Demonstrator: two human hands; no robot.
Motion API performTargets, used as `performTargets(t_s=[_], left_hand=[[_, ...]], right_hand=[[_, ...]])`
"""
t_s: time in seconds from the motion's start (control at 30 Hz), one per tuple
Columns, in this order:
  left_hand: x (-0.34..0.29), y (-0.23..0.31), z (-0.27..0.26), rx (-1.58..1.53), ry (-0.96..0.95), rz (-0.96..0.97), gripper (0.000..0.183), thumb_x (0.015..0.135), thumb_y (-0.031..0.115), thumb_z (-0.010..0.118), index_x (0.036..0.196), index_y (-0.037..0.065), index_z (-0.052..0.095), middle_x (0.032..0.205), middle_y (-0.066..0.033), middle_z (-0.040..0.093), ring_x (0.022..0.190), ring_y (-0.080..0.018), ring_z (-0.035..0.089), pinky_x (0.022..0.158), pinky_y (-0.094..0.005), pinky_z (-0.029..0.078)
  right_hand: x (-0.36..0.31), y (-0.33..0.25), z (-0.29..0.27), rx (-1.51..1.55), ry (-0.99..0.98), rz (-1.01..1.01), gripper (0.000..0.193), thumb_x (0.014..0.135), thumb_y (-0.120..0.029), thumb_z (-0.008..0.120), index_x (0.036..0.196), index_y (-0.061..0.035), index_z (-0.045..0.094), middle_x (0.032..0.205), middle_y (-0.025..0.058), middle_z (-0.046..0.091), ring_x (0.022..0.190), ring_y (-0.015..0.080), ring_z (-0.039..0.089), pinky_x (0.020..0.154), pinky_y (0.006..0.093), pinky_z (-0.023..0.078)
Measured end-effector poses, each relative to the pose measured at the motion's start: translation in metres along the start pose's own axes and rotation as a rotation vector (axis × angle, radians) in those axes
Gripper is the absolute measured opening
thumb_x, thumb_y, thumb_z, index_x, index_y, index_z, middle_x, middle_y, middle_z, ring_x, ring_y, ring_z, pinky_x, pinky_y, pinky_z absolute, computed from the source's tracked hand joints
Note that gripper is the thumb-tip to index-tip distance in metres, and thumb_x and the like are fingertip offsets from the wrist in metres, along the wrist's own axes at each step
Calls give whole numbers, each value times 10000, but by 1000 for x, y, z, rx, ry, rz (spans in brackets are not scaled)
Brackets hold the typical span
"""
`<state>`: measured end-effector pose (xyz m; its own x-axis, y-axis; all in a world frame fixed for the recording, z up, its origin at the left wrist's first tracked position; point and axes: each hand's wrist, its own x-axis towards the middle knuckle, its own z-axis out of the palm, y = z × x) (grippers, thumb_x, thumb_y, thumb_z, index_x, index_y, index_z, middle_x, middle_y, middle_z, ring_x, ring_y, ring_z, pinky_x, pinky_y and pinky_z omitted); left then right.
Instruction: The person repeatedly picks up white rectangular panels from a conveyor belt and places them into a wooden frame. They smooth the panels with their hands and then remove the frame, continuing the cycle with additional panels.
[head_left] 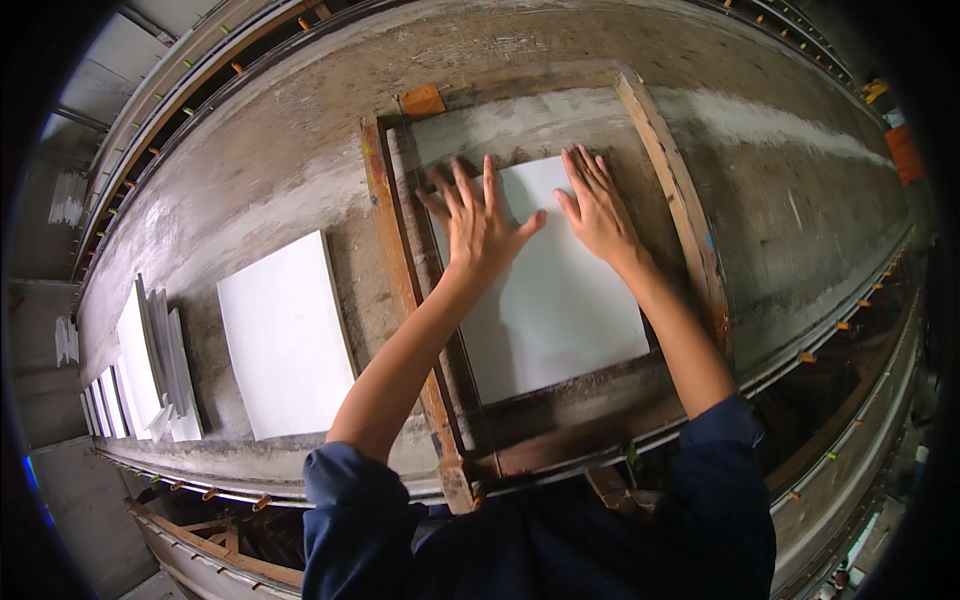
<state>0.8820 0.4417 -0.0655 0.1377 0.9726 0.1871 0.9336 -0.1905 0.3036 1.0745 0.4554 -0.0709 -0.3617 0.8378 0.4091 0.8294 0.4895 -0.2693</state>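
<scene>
Your left hand at ten o'clock, your right hand at one, both unclenched, grasping nothing, over a white sheet, wooden frame around it.

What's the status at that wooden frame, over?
Left hand open, fingers spread, at white sheet's far-left corner. Right hand open, near far-right corner. Sheet inside wooden frame. Only hands and forearms over it.
</scene>
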Motion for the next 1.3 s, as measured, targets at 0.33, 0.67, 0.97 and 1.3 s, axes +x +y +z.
performTargets(t_s=[0.33,0.67,0.97,1.3], left_hand=[[-100,20,-4,-70,-4,152,813,866,578,468,1460,88,205,1528,-212,78,1415,-389,18,1004,-717,-80],[-150,30,-29,-113,-165,299,730,907,460,493,1452,65,209,1522,-207,92,1408,-408,-49,1022,-703,-53],[-157,-37,-92,-241,10,-10,911,779,183,650,1463,26,69,1503,-264,62,1401,-416,-32,1099,-602,60],[-125,-41,-108,-601,387,91,864,691,-193,521,1431,96,181,1018,-168,525,733,-194,504,620,-363,461]], right_hand=[[-83,-31,-31,-109,-69,-115,666,941,-416,450,1400,36,281,1456,257,265,1373,350,243,1134,446,191],[-118,-48,-65,-79,-206,-124,673,924,-423,479,1422,-18,277,1491,180,239,1400,305,188,1136,457,183],[-135,5,-137,-252,-138,586,845,829,-123,656,1462,-23,106,1364,221,401,1212,347,411,1018,460,370],[-100,31,-170,196,-273,633,983,795,-5,656,1490,-259,9,1278,278,499,974,364,621,831,434,509]])
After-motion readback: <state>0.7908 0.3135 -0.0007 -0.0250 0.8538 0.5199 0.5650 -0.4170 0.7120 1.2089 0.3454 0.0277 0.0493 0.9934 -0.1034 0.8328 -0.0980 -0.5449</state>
